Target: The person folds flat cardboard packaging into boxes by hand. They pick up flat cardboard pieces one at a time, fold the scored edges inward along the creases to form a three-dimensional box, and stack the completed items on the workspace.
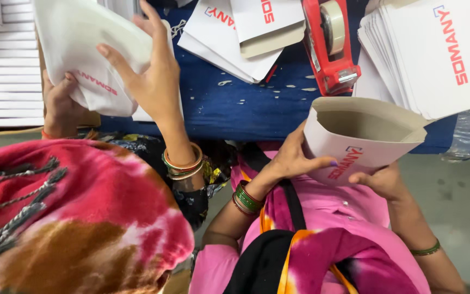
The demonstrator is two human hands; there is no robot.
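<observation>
Envelope (354,142) first: white outside, brown inside, it sits between my two hands just above my lap, at the near edge of the table (235,106), tipped so that its mouth faces up and away from me. My left hand (294,159) grips its left side, thumb laid across the printed front and fingers behind. My right hand (383,182) is closed under the lower right corner, carrying the weight. Squeezed from both sides like this, the envelope bows open. I can see down into the brown lining, and what shows of the inside is empty.

Beyond it, on the blue-covered table, a red tape dispenser (330,46) with its roll stands within easy reach, its cutter end pointing towards me. To its right a thick fanned stack of the same white envelopes (436,54) lies flat. A few loose envelopes (229,35) overlap farther back, one showing its brown flap.

On my left a co-worker, covered by a red and brown tie-dyed cloth (82,218), holds another white envelope (82,51) up off the table. One of that person's hands (153,79) is spread across its front, the other (61,106) underneath. A pile of white sheets (6,71) lies at the far left.
</observation>
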